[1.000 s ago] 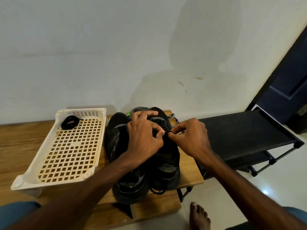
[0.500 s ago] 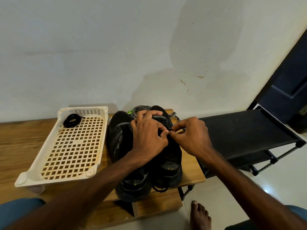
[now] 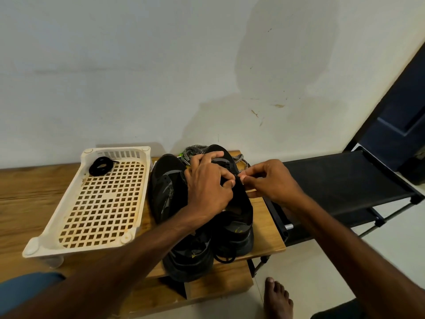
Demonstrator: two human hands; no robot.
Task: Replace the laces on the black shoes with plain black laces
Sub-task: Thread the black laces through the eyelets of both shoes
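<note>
Two hands lace one of a pair of black shoes on a wooden bench (image 3: 27, 194).

Both shoes lie lengthwise front to back, toes towards the wall and heels towards the person. The left hand (image 3: 207, 189) curls over the upper of the rack-side shoe (image 3: 239, 217) and grips it. The right hand (image 3: 271, 183) pinches a thin lace end (image 3: 239, 178) between thumb and forefinger at the eyelets. The tray-side shoe (image 3: 167, 187) lies touching its mate. A coiled black lace (image 3: 101, 165) sits in the far corner of the white plastic tray (image 3: 69, 203). Black-and-white laces (image 3: 193, 150) lie behind the toes.
</note>
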